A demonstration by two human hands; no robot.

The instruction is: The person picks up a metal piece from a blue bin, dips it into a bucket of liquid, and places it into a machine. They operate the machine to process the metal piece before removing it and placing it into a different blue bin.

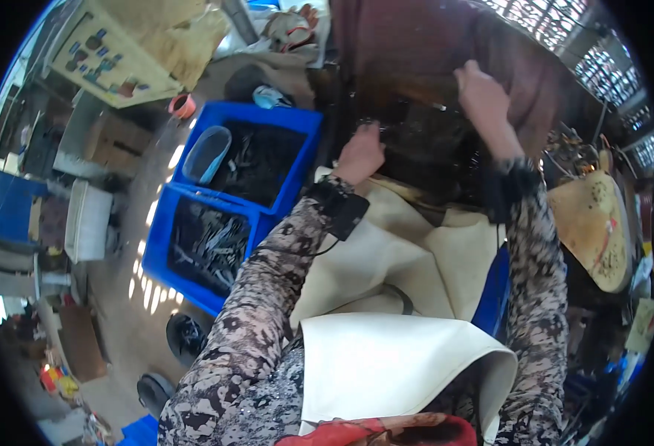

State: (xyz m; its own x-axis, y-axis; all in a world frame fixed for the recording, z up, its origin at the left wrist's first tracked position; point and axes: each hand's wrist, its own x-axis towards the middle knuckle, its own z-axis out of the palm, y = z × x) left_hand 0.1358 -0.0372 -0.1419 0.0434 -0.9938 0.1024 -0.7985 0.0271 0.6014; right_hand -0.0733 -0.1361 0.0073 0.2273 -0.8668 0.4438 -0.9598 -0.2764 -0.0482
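Observation:
Both of my hands reach forward over a dark, wet-looking work area (423, 149) in front of a reddish-brown sheet (408, 44). My left hand (362, 154) is closed at its left side, fingers curled down near small shiny bits. What those fingers hold is too dark to make out. Higher up and to the right, my right hand (484, 100) is closed in front of the sheet, and anything in it is hidden. A thin piece with a bright tip (438, 108) lies between the hands. A cream apron (394, 245) covers my lap.
To my left stand two blue crates (159, 230) with many grey metal pieces; a clear scoop-like container (208, 154) lies in the farther one. Beyond are an orange cup (182, 105) and a cream cabinet (111, 63). On the right is a stained, light-brown board (594, 230).

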